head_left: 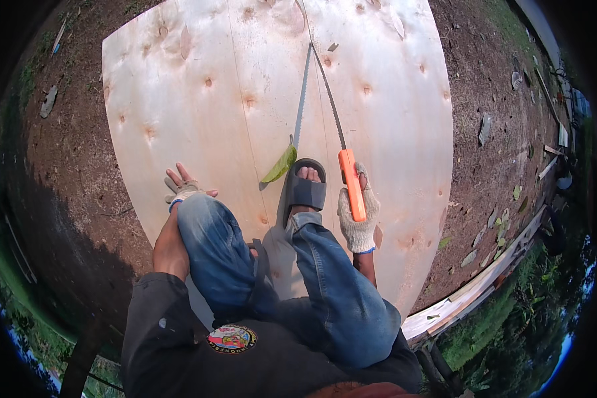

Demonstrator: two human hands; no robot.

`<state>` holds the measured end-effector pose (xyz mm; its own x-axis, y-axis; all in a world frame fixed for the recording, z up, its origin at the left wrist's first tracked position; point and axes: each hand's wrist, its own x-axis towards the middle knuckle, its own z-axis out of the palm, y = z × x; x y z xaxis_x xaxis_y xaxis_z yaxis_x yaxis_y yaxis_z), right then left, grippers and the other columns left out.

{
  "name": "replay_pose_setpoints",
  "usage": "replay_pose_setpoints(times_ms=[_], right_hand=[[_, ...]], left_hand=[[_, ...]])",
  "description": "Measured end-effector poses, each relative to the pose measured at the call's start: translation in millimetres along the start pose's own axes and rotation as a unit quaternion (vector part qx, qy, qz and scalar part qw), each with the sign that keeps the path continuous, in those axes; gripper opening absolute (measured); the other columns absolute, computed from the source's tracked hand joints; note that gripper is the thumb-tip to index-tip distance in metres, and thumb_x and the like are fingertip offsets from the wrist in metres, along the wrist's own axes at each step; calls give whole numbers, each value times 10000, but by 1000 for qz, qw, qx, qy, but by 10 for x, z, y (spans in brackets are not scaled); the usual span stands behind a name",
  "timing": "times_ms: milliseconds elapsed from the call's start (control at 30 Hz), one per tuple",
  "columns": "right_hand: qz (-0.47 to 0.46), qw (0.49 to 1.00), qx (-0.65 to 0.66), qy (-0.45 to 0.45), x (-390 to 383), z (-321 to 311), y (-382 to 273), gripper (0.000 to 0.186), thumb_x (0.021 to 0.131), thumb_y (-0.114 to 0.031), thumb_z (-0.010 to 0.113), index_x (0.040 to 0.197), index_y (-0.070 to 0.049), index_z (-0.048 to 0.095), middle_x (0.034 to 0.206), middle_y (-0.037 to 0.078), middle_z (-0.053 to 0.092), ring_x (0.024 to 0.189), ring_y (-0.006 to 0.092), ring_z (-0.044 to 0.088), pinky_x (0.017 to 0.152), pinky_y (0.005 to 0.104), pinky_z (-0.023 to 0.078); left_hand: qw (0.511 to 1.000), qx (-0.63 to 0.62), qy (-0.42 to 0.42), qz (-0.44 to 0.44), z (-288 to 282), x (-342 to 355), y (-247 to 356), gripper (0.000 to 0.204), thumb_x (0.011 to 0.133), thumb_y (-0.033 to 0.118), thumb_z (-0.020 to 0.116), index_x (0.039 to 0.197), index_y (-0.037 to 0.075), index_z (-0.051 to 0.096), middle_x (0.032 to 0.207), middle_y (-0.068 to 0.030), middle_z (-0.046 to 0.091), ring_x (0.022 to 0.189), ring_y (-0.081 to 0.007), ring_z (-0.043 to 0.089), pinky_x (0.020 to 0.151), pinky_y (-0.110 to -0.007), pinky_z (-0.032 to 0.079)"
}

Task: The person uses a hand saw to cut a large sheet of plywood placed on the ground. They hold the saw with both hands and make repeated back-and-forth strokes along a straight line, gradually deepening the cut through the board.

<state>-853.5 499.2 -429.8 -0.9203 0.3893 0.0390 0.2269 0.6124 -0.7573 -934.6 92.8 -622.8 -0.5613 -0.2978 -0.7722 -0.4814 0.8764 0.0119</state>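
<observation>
A large pale plywood sheet (199,126) with brown knots lies under me. My right hand (359,211), in a cream knit glove, grips the orange handle of a hand saw (353,186). The saw's thin dark blade runs away from me, its tip at a dark cut line near the sheet's far side. Beside the blade falls its narrow shadow. My left hand (187,184), in a glove that leaves fingers bare, rests on the sheet's left part with fingers spread. My sandalled foot (306,189) stands on the sheet between my hands, left of the saw handle.
A green leaf (282,164) lies on the sheet just left of my foot. Brown soil (66,152) surrounds the sheet, with scattered dry leaves and scraps on the right. Long boards (471,298) lie at the lower right, near green plants.
</observation>
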Motion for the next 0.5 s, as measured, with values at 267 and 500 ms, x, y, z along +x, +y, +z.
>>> replay_pose_setpoints(times_ms=[267,500], right_hand=[[79,996,34,-36,161,19,24,540,954,-55,642,1470,36,508,1351,192,672,1066,317,730,918,347,554],[89,994,53,-36,227,102,208,537,981,-50,626,1500,-3,495,1102,85,665,764,143,596,688,285,502]], left_hand=[[999,-22,-15,28,-52,-5,-37,1672,599,462,1001,1591,249,-327,1645,-230,-371,1541,-445,-287,1156,-779,3],[999,-8,14,33,-89,25,-27,1645,626,439,990,1593,233,-326,1651,-263,-338,1555,-449,-247,1168,-767,22]])
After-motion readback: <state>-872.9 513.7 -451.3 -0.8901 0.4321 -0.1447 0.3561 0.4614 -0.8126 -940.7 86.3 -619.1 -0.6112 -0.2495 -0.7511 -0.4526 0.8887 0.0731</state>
